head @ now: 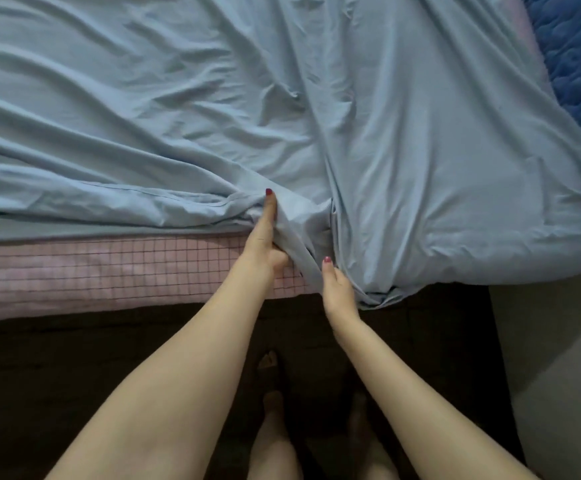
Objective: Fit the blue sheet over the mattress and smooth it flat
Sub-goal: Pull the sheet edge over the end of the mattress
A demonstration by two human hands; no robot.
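1. Head view, and it's the only one I've got: my left hand has a bunched fold of the blue sheet pinched at the near edge of the bed, one finger stretched up along the crease, the rest curled round the cloth

2. My right hand sits just beside it and lower, thumb up against the hanging fold; the fingers go under the fabric, so I read it as gripping the cloth from below, though the fingertips are hidden

3. Where the sheet lies: spread over most of the top, heavily rumpled, draped over the near edge on the right, but to the left its hem stops short and the pink checked mattress shows bare along the side

4. Risk one, I'd say: both hands hold the same narrow bunch, so a pull from here drags a ridge toward me instead of moving the whole edge, and the creases fanning out from my grip only deepen

5. Risk two: pull too hard on this side and the far side may slide off; at the upper right the sheet's edge already lies diagonally, with a dark blue quilt showing past it

6. Risk three: loose slippery cloth pinched thin could slip out of my fingers mid-tug, and the hem on the left would stay short of the edge

7. My bare feet stand close to the bed's dark base, right under the drop of the cloth
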